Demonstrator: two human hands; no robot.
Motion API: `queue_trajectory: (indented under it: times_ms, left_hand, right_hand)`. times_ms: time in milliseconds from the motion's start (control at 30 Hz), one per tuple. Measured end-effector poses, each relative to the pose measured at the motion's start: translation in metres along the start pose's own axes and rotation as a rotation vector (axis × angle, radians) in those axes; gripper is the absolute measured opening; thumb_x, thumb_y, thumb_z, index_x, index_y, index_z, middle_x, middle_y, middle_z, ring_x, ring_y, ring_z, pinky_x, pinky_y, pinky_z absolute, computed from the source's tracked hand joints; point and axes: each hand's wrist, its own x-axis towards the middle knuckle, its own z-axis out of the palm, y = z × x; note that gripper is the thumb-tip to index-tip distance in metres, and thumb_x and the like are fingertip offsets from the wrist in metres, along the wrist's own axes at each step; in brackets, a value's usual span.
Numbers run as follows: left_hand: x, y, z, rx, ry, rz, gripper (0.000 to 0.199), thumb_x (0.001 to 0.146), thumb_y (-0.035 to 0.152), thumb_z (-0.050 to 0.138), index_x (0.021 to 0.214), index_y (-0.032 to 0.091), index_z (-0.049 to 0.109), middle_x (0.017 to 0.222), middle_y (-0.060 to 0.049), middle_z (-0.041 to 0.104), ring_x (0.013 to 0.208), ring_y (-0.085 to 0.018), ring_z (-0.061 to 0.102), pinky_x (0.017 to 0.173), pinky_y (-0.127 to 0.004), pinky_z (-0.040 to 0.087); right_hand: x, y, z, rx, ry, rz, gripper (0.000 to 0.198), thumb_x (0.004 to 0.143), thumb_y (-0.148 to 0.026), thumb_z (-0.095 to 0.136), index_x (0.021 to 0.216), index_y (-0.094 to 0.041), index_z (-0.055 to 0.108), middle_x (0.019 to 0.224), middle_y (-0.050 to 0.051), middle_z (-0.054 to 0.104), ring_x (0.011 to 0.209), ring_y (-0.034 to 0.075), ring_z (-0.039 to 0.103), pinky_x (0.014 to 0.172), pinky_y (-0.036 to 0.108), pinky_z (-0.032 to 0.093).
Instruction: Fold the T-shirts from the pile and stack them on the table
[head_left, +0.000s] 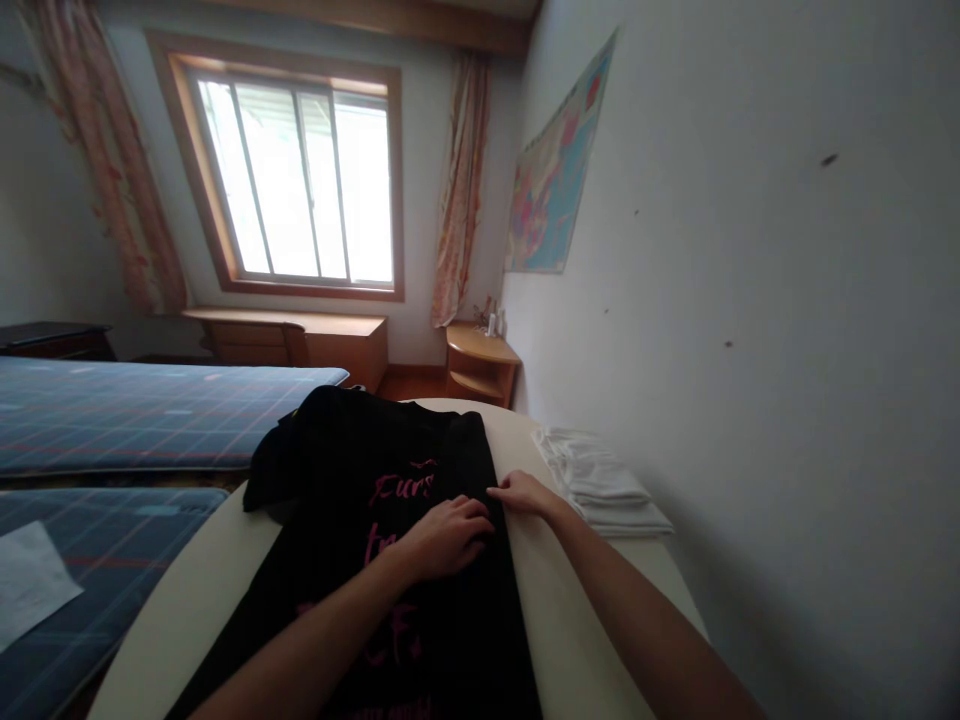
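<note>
**Black fabric T-shirt with pink lettering (356, 520)**

Bare strips of the round cream surface (195, 600) flank the T-shirt; folded white cloth (600, 485) limits room rightward. The left hand (454, 532) lies on the T-shirt, its grip unclear; the right hand (521, 493) pinches the side edge. The near end is cut off.

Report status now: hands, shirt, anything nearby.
Left hand on black shirt; right hand at its right edge. Shirt lying on table. Folded white cloth rightward, apart.

Pink lettering (403, 488) on the black shirt (341, 505) seemingly reads "Furs", partly hidden
</note>
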Motion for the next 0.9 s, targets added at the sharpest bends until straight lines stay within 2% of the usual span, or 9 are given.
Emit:
queue_trajectory:
  times_ms: [67, 200, 267, 333, 433, 500, 633, 767, 900]
  left_hand:
    - [-0.006, 0.019, -0.005, 0.052, -0.083, 0.112, 0.033, 0.09, 0.021, 0.056, 0.122, 0.031, 0.062, 0.123, -0.002, 0.063, 0.107, -0.021, 0.059, 0.093, -0.035, 0.048]
    - [-0.019, 0.051, -0.01, 0.185, -0.133, 0.345, 0.042, 0.095, 0.022, 0.054, 0.134, 0.038, 0.051, 0.136, 0.001, 0.056, 0.104, -0.02, 0.06, 0.079, -0.031, 0.05]
    - [-0.022, 0.062, -0.009, 0.233, -0.132, 0.441, 0.038, 0.097, 0.024, 0.053, 0.132, 0.039, 0.051, 0.133, 0.002, 0.059, 0.099, -0.018, 0.06, 0.069, -0.028, 0.049]
    - [-0.023, 0.071, -0.006, 0.285, -0.12, 0.499, 0.025, 0.098, 0.027, 0.054, 0.122, 0.034, 0.057, 0.117, 0.001, 0.065, 0.089, -0.016, 0.06, 0.059, -0.027, 0.046]
    - [-0.02, 0.079, 0.002, 0.363, -0.09, 0.522, 0.005, 0.095, 0.027, 0.059, 0.098, 0.024, 0.061, 0.093, 0.0, 0.065, 0.075, -0.015, 0.058, 0.05, -0.028, 0.042]
    - [-0.016, 0.081, 0.008, 0.382, -0.062, 0.526, 0.006, 0.094, 0.027, 0.06, 0.091, 0.022, 0.059, 0.088, 0.0, 0.064, 0.072, -0.014, 0.058, 0.049, -0.028, 0.041]
    - [0.001, 0.087, 0.02, 0.354, -0.012, 0.524, 0.006, 0.094, 0.027, 0.06, 0.092, 0.021, 0.058, 0.092, 0.001, 0.063, 0.074, -0.013, 0.059, 0.052, -0.027, 0.044]
    - [0.027, 0.099, 0.031, 0.306, -0.013, 0.504, 0.005, 0.096, 0.027, 0.057, 0.096, 0.022, 0.059, 0.093, 0.001, 0.064, 0.076, -0.014, 0.062, 0.054, -0.027, 0.046]
    - [0.047, 0.115, 0.043, 0.221, -0.019, 0.443, 0.008, 0.097, 0.024, 0.054, 0.101, 0.023, 0.06, 0.101, -0.001, 0.066, 0.081, -0.015, 0.066, 0.063, -0.026, 0.051]
  right_hand:
    - [-0.009, 0.0, 0.003, 0.016, -0.017, -0.02, 0.038, 0.082, -0.046, 0.066, 0.067, -0.012, 0.071, 0.061, 0.003, 0.067, 0.061, 0.015, 0.059, 0.053, 0.022, 0.034]
    - [-0.019, -0.006, 0.012, 0.034, 0.058, -0.035, 0.033, 0.084, -0.043, 0.064, 0.078, -0.012, 0.072, 0.07, 0.004, 0.07, 0.066, 0.015, 0.061, 0.054, 0.022, 0.033]
    - [-0.021, -0.01, 0.016, 0.035, 0.114, -0.035, 0.033, 0.088, -0.043, 0.059, 0.083, -0.013, 0.073, 0.078, 0.006, 0.072, 0.072, 0.017, 0.063, 0.058, 0.023, 0.035]
    - [-0.02, -0.012, 0.021, 0.032, 0.163, -0.031, 0.032, 0.09, -0.041, 0.058, 0.09, -0.013, 0.072, 0.086, 0.009, 0.073, 0.08, 0.018, 0.065, 0.063, 0.023, 0.038]
    - [-0.018, -0.012, 0.025, 0.021, 0.215, -0.011, 0.028, 0.088, -0.037, 0.061, 0.099, -0.014, 0.071, 0.097, 0.011, 0.073, 0.09, 0.02, 0.067, 0.069, 0.024, 0.04]
    - [-0.017, -0.007, 0.026, 0.011, 0.237, 0.014, 0.028, 0.086, -0.037, 0.062, 0.101, -0.015, 0.07, 0.1, 0.011, 0.073, 0.092, 0.021, 0.067, 0.071, 0.025, 0.041]
    - [-0.019, 0.013, 0.018, -0.016, 0.267, 0.08, 0.027, 0.086, -0.037, 0.061, 0.099, -0.015, 0.071, 0.098, 0.012, 0.074, 0.091, 0.023, 0.068, 0.071, 0.026, 0.042]
    - [-0.026, 0.042, 0.001, -0.052, 0.306, 0.153, 0.026, 0.087, -0.034, 0.059, 0.1, -0.015, 0.071, 0.098, 0.014, 0.074, 0.093, 0.025, 0.069, 0.072, 0.027, 0.043]
    - [-0.037, 0.062, -0.014, -0.098, 0.358, 0.204, 0.026, 0.089, -0.031, 0.057, 0.105, -0.014, 0.068, 0.104, 0.016, 0.073, 0.099, 0.028, 0.067, 0.078, 0.031, 0.045]
